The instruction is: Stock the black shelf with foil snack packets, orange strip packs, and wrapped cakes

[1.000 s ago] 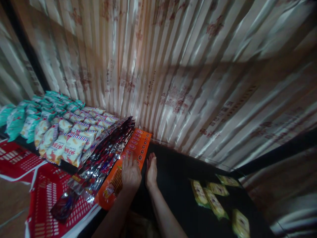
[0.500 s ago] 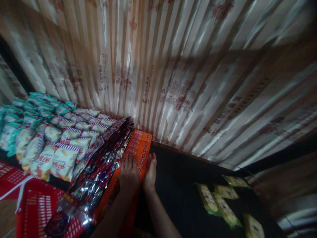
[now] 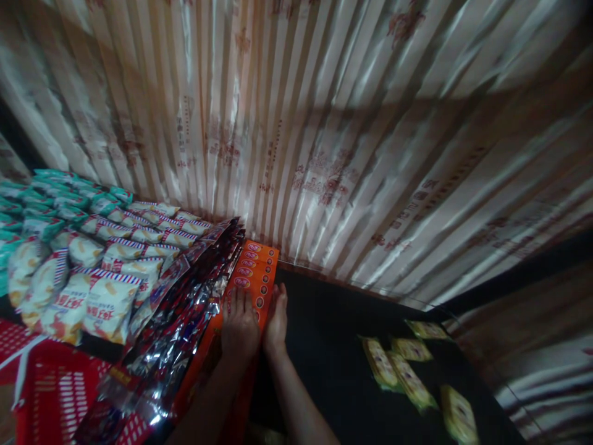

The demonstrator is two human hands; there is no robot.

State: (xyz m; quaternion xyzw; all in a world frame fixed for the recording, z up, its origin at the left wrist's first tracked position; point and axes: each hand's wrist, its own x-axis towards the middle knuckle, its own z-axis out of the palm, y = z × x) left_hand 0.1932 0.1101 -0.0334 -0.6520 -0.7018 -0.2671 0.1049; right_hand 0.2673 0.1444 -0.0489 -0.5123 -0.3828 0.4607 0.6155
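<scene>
My left hand lies flat on top of the orange packs, fingers stretched out and close together. These packs form a long row with repeated oval logos and small round pictures; whether they are boxes or bags I cannot tell. Against the row's right side rests my right hand, palm inward, fingers extended and thumb near the edge. Touching the row on its left is a line of shiny dark red and silver snack bags. My forearms hide the near part of the orange row.
White snack bags and green bags fill the left side of the black table surface. A red plastic basket stands at the lower left. Several yellow packets lie at the right. A pleated, printed curtain hangs behind.
The camera view has shifted slightly to the right, so everything sits a little further left. Both hands keep nearly the same place on the orange row.
</scene>
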